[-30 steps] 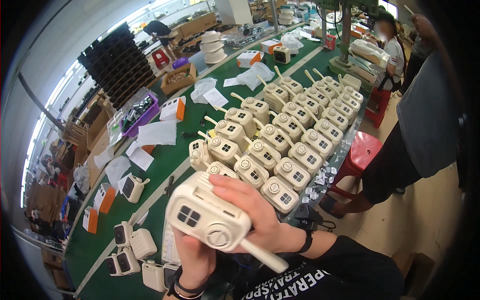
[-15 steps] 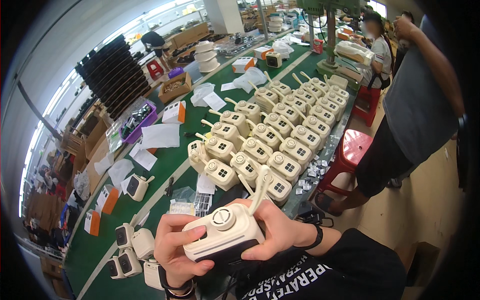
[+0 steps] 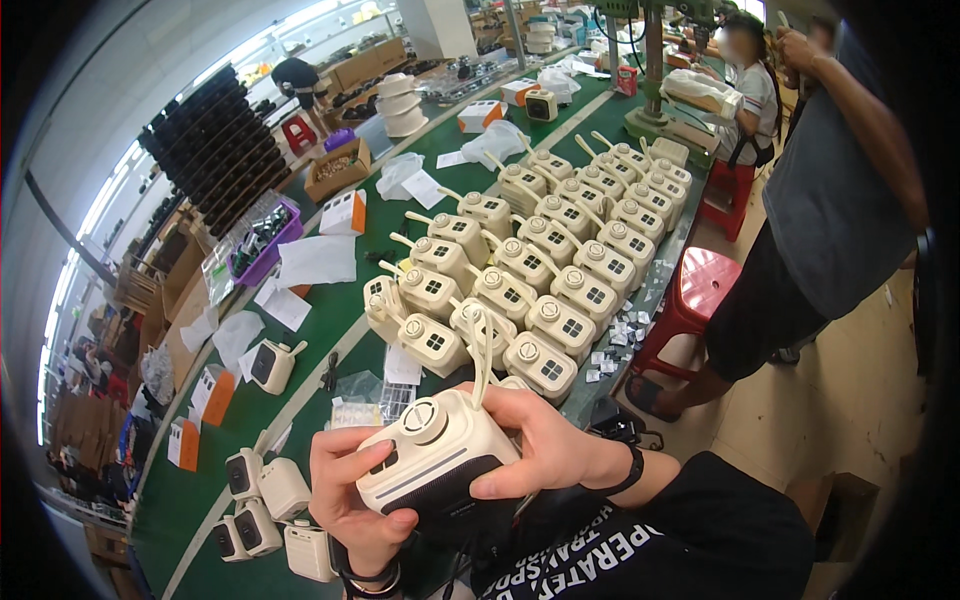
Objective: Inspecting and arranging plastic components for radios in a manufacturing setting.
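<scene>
Between my two hands is a cream portable speaker (image 3: 445, 452) with a round knob on top, a strap loop standing up and a dark mesh front. My left hand (image 3: 345, 490) grips its left end, fingers on the dark buttons and thumb under the front edge. Wrapped round the right end is my right hand (image 3: 545, 440), its thumb against the mesh. Just beyond stand rows of similar cream speakers (image 3: 558, 322), straps sticking up. Several more speakers (image 3: 285, 488) sit at the left, near my left wrist.
The green table (image 3: 330, 290) bears plastic bags, papers and orange-white boxes (image 3: 213, 392). Small white pieces (image 3: 625, 335) lie along its right edge. A red stool (image 3: 700, 295) and a standing person (image 3: 840, 200) are at the right. A green machine (image 3: 652, 110) rises at the back.
The speaker has tipped back in my hands, so more of its mesh front shows. Both hands keep their hold. The whole view has shifted slightly.
</scene>
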The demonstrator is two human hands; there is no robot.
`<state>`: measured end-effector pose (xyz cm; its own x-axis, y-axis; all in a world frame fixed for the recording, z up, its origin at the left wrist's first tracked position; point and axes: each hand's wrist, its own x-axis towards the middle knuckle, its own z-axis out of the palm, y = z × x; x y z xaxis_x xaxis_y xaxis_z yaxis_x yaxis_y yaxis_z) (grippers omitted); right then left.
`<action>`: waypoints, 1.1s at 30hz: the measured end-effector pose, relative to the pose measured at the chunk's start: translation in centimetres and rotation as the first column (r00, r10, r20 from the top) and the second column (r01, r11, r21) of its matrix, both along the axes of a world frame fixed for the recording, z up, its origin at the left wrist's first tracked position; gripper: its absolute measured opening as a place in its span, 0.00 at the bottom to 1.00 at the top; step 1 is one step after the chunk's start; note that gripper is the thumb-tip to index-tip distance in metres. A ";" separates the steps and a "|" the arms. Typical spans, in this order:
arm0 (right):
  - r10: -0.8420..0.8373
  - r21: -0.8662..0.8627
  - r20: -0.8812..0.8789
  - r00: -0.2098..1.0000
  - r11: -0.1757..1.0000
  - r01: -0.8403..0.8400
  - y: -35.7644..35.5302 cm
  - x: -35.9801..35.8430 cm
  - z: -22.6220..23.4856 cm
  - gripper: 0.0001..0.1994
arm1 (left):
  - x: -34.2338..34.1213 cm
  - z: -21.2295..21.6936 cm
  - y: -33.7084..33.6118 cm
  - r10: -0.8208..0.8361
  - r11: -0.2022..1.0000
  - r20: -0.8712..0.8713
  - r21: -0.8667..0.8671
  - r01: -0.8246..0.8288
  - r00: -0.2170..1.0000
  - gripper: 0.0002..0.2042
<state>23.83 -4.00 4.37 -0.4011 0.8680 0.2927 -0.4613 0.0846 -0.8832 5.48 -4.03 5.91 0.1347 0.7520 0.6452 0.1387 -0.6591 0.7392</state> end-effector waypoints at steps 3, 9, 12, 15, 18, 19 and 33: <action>-0.065 0.196 0.058 0.996 0.979 0.053 0.4 0.2 -0.4 0.32 | 0.1 0.1 0.0 0.016 1.000 0.151 -0.021 -0.013 0.988 0.29; -0.005 0.325 0.039 0.999 0.946 -0.008 0.6 0.3 -1.1 0.35 | -0.9 0.7 -0.5 -0.074 0.990 -0.118 0.108 0.087 0.990 0.28; -0.004 0.274 0.007 1.000 0.962 0.002 0.2 0.0 -1.0 0.34 | -0.7 0.7 -0.6 -0.026 0.992 -0.109 0.122 0.039 0.994 0.27; -0.006 0.148 -0.016 1.000 0.989 0.009 -0.1 -0.2 -0.6 0.33 | -0.3 0.4 -0.5 -0.017 0.987 -0.064 0.156 0.027 0.998 0.25; 0.024 -0.052 -0.057 0.998 0.998 -0.027 -0.1 -0.4 -0.4 0.29 | 0.0 0.2 -0.1 0.042 0.998 0.000 0.055 -0.042 0.999 0.24; 0.029 -0.085 -0.088 0.996 0.996 -0.037 -0.1 -0.4 -0.4 0.28 | 0.1 0.1 0.2 0.048 0.998 -0.003 0.029 -0.048 0.999 0.24; 0.004 -0.091 -0.136 0.991 0.996 -0.017 0.3 -1.3 -1.2 0.26 | 1.1 -0.1 1.7 0.119 0.933 0.257 -0.359 -0.020 0.959 0.22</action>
<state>22.50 -3.73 3.16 -0.3725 0.8897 0.2641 -0.5774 0.0007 -0.8165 6.55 -2.31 5.77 -0.0682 0.9367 0.3433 -0.0630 -0.3475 0.9356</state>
